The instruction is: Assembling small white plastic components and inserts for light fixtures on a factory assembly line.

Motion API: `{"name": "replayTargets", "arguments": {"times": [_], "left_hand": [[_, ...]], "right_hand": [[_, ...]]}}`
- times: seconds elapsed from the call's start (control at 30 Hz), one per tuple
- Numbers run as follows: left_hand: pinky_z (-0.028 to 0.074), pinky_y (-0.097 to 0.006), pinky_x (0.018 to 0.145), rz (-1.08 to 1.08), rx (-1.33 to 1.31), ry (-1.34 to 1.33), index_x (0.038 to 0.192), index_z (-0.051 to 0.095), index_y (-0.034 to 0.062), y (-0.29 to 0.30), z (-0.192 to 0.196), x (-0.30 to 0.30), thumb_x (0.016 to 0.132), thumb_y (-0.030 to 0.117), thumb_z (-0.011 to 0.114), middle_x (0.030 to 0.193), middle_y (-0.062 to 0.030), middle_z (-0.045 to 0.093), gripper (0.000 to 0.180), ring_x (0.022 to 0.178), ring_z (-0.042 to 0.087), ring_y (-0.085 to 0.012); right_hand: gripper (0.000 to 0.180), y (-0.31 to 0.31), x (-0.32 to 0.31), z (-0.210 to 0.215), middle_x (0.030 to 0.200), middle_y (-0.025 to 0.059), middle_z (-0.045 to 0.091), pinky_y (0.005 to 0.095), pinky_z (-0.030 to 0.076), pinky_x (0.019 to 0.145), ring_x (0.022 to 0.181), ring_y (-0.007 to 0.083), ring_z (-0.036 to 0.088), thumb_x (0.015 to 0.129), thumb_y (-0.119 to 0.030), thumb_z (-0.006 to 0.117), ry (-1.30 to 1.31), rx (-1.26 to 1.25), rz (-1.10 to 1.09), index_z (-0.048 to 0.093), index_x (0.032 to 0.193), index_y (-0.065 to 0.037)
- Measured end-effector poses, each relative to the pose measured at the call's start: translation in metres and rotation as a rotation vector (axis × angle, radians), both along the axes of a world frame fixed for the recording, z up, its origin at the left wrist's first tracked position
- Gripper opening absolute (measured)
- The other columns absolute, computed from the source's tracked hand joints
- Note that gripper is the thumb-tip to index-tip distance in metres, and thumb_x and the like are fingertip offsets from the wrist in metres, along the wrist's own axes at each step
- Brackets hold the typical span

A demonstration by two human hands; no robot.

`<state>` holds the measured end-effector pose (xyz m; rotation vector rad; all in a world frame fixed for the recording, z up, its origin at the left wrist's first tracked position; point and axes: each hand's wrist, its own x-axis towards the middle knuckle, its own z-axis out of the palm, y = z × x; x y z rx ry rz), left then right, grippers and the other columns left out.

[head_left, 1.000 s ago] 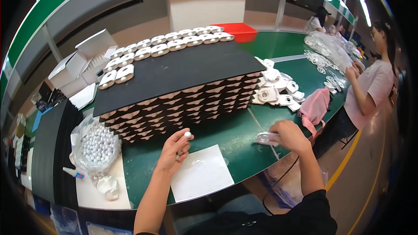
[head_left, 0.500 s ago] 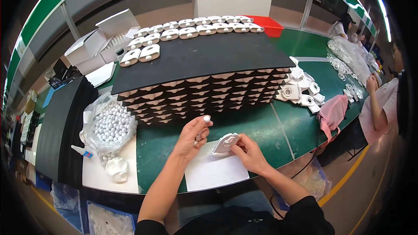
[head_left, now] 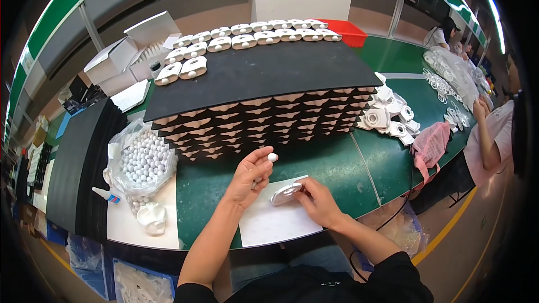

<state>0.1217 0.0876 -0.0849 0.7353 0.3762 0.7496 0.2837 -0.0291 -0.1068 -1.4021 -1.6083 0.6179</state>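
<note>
Between the fingertips of my left hand point(head_left: 247, 180) is a small white ball point(head_left: 273, 157), and something partly hidden sits in the curled lower fingers. My right hand point(head_left: 319, 201) grips a flat white plastic part point(head_left: 285, 193) with a ring-shaped opening, tilted over a white paper sheet point(head_left: 278, 221). The two hands are a short way apart. Beyond them stands a stack of black boards point(head_left: 264, 70) with pale parts layered between. Rows of similar white parts point(head_left: 219, 44), each with a ball at its front, lie on the top board.
Left of my arm are a bag of white balls point(head_left: 143, 160), a glue bottle point(head_left: 105, 194) and black boards point(head_left: 76, 168). To the right lie loose white parts point(head_left: 387, 113) and a pink mesh bag point(head_left: 430, 146). A red bin point(head_left: 351, 33) stands behind; a co-worker point(head_left: 494, 134) sits at right.
The white part in my right hand has tipped flatter and dropped slightly toward the paper. My left fingers have turned the ball slightly to the right and down.
</note>
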Motion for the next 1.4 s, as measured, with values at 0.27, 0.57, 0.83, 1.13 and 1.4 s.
{"name": "replayTargets", "arguments": {"times": [0.27,0.57,0.83,1.13,1.4], "left_hand": [[0.021,-0.014,0.040,-0.018,0.026,0.033,0.107,0.055,0.0061,-0.002,-0.003,0.001,0.080,0.003,0.060,0.085,0.0016,0.056,0.027,0.053,0.031,-0.0023],[0.026,-0.015,0.042,-0.075,0.114,0.190,0.109,0.055,0.0069,-0.010,0.006,0.008,0.081,0.006,0.059,0.099,-0.0036,0.059,0.028,0.057,0.040,-0.0039],[0.026,-0.016,0.043,-0.117,0.296,0.332,0.099,0.059,0.0040,-0.013,0.002,0.007,0.074,0.004,0.067,0.072,0.0021,0.055,0.027,0.053,0.040,-0.0018],[0.031,-0.017,0.047,-0.067,0.448,0.478,0.098,0.065,0.0051,-0.018,0.009,0.011,0.073,0.009,0.069,0.069,0.0041,0.055,0.025,0.057,0.042,-0.0016],[0.029,-0.016,0.048,-0.007,0.555,0.482,0.088,0.067,0.0037,-0.020,0.007,0.013,0.066,0.005,0.074,0.065,0.0038,0.054,0.024,0.056,0.040,-0.0012]], "right_hand": [[0.013,-0.002,0.002,-0.001,0.085,0.0063,0.055,0.0260,0.043,0.063,0.072,0.0122,0.051,0.083,0.001,0.050,0.043,-0.049,0.002,0.050,0.095,-0.003],[0.004,0.005,0.017,0.005,0.100,0.0041,0.053,0.0291,0.041,0.080,0.092,0.0133,0.050,0.091,-0.014,0.047,1.212,-0.180,0.169,0.046,0.094,-0.010],[0.005,0.006,0.020,0.000,0.101,0.0031,0.052,0.0291,0.042,0.083,0.095,0.0134,0.051,0.090,-0.014,0.048,1.265,-0.150,0.234,0.045,0.093,-0.011],[0.005,0.007,0.019,0.002,0.101,0.0043,0.052,0.0294,0.041,0.085,0.096,0.0139,0.050,0.090,-0.015,0.048,1.219,-0.111,0.218,0.044,0.092,-0.011],[0.005,0.006,0.019,0.001,0.102,0.0046,0.052,0.0287,0.042,0.084,0.097,0.0141,0.050,0.092,-0.013,0.046,1.204,-0.159,0.219,0.045,0.096,-0.010]]}}
